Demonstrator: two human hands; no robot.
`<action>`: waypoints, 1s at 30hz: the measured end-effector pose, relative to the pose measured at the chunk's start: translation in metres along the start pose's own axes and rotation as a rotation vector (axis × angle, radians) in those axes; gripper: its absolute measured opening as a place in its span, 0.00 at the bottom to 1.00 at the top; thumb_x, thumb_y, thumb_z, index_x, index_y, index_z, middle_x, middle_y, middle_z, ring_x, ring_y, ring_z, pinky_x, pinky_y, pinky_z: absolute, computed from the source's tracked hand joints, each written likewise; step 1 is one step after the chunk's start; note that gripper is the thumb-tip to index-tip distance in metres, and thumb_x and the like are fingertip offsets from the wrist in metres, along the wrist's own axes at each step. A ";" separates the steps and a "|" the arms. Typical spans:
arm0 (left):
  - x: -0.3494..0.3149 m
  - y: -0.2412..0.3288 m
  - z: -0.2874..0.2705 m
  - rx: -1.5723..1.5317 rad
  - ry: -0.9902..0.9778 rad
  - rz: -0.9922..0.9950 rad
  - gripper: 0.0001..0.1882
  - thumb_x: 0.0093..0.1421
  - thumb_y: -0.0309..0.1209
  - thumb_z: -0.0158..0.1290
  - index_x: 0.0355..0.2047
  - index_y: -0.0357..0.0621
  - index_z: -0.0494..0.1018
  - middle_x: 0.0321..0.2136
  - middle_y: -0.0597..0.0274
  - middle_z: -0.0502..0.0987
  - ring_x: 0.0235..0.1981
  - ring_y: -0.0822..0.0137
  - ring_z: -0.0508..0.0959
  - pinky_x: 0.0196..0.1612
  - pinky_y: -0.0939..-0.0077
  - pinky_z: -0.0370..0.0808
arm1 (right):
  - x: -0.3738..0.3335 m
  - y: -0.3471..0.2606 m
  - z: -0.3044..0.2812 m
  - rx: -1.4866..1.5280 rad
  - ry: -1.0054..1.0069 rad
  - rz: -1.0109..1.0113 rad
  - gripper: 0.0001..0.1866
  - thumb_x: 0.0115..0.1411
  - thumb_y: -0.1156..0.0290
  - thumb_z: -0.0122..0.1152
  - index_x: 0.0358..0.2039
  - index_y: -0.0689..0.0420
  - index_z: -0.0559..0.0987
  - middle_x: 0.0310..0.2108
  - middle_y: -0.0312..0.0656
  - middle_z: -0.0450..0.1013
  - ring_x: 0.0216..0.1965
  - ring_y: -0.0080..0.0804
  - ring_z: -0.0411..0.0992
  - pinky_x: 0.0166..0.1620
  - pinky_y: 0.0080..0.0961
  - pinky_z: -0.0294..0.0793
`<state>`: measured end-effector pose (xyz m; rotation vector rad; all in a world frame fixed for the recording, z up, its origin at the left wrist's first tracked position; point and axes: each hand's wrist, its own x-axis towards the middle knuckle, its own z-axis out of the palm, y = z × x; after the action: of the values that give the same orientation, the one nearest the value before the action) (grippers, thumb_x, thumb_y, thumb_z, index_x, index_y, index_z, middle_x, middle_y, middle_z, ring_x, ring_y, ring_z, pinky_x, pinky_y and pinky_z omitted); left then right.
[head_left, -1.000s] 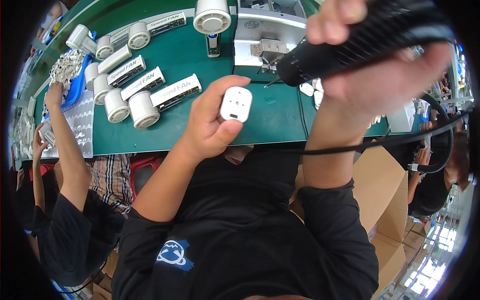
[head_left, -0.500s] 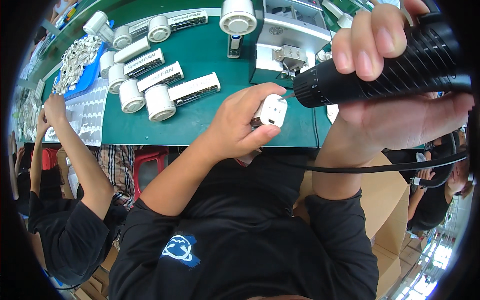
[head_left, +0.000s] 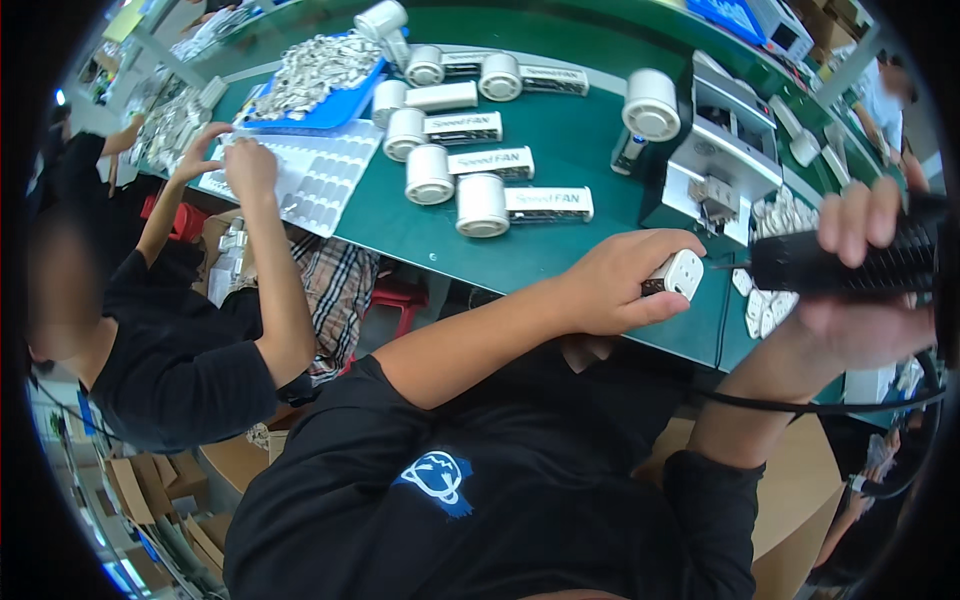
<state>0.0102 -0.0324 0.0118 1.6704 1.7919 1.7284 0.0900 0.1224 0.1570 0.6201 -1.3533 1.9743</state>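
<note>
My left hand [head_left: 615,288] is wrapped around a white handheld fan, whose rounded end cap [head_left: 687,272] faces right. A small dark slot and screw holes show on that cap; the rest of the body is hidden by my fingers. In my right hand [head_left: 868,325], somewhat blurred, is a black electric screwdriver [head_left: 790,264] held level. Its thin bit points left at the cap, with a small gap between them. A metal device [head_left: 705,190] stands on the green table just beyond both hands.
Several white fans [head_left: 482,206] lie left of centre, and another fan [head_left: 650,105] stands beside the device. White parts [head_left: 765,312] lie below the screwdriver. A blue tray [head_left: 335,108] of small parts sits far left, near a co-worker's hands [head_left: 248,165]. A black cable [head_left: 790,407] hangs near my right forearm.
The screwdriver bit, at the end cap before, is now apart from it, the screwdriver drawn back to the right. The view has turned left, showing more of the co-worker.
</note>
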 end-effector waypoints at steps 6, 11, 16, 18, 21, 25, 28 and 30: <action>0.014 0.017 -0.064 0.169 0.248 0.080 0.26 0.54 0.41 0.47 0.49 0.39 0.63 0.43 0.51 0.68 0.44 0.59 0.70 0.48 0.69 0.65 | -0.006 -0.010 -0.028 -0.121 0.086 0.004 0.40 0.57 0.40 0.41 0.52 0.69 0.63 0.26 0.41 0.64 0.24 0.27 0.63 0.29 0.22 0.63; 0.062 0.006 -0.134 0.343 0.479 -0.081 0.26 0.56 0.45 0.51 0.47 0.37 0.62 0.32 0.48 0.74 0.34 0.59 0.76 0.39 0.70 0.72 | -0.011 0.003 -0.030 -0.199 0.200 0.029 0.43 0.58 0.38 0.38 0.53 0.70 0.60 0.26 0.43 0.68 0.24 0.29 0.67 0.28 0.25 0.68; 0.081 -0.028 -0.175 0.752 0.313 -0.266 0.26 0.54 0.48 0.53 0.42 0.37 0.68 0.35 0.46 0.75 0.38 0.51 0.75 0.42 0.64 0.71 | -0.013 0.010 -0.022 -0.150 0.144 0.038 0.42 0.59 0.38 0.39 0.54 0.70 0.60 0.26 0.43 0.67 0.25 0.29 0.66 0.29 0.25 0.67; 0.090 -0.053 -0.172 0.952 0.056 -0.245 0.27 0.53 0.51 0.53 0.42 0.40 0.69 0.36 0.47 0.75 0.40 0.50 0.74 0.42 0.60 0.71 | -0.014 0.011 -0.016 -0.145 0.162 0.050 0.41 0.59 0.39 0.39 0.54 0.69 0.59 0.27 0.43 0.66 0.25 0.28 0.65 0.29 0.25 0.67; 0.096 -0.070 -0.158 1.024 -0.287 -0.412 0.28 0.53 0.50 0.53 0.43 0.37 0.70 0.37 0.43 0.75 0.40 0.47 0.74 0.44 0.58 0.70 | -0.016 0.009 -0.021 -0.114 0.160 0.100 0.42 0.57 0.39 0.43 0.56 0.68 0.57 0.28 0.41 0.65 0.25 0.28 0.65 0.31 0.24 0.67; 0.104 -0.086 -0.135 1.136 -0.502 -0.521 0.26 0.52 0.51 0.54 0.41 0.42 0.73 0.37 0.49 0.76 0.41 0.51 0.75 0.43 0.61 0.72 | -0.024 0.001 -0.028 -0.147 0.169 0.051 0.40 0.60 0.41 0.41 0.56 0.67 0.56 0.29 0.41 0.64 0.26 0.27 0.64 0.32 0.22 0.66; 0.099 -0.087 -0.132 1.188 -0.554 -0.577 0.25 0.52 0.51 0.54 0.40 0.44 0.74 0.38 0.52 0.77 0.41 0.54 0.76 0.41 0.62 0.73 | -0.026 0.005 -0.024 -0.187 0.200 0.043 0.39 0.61 0.42 0.40 0.56 0.68 0.57 0.28 0.41 0.64 0.26 0.25 0.63 0.31 0.20 0.65; 0.099 -0.092 -0.130 1.203 -0.560 -0.603 0.24 0.52 0.51 0.54 0.39 0.45 0.75 0.37 0.53 0.77 0.40 0.55 0.77 0.40 0.63 0.74 | -0.026 0.006 -0.025 -0.176 0.197 0.042 0.39 0.61 0.42 0.39 0.56 0.68 0.57 0.28 0.40 0.63 0.25 0.25 0.63 0.30 0.20 0.65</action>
<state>-0.1744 -0.0116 0.0389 1.3234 2.7123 -0.1841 0.1023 0.1378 0.1263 0.3087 -1.4067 1.8690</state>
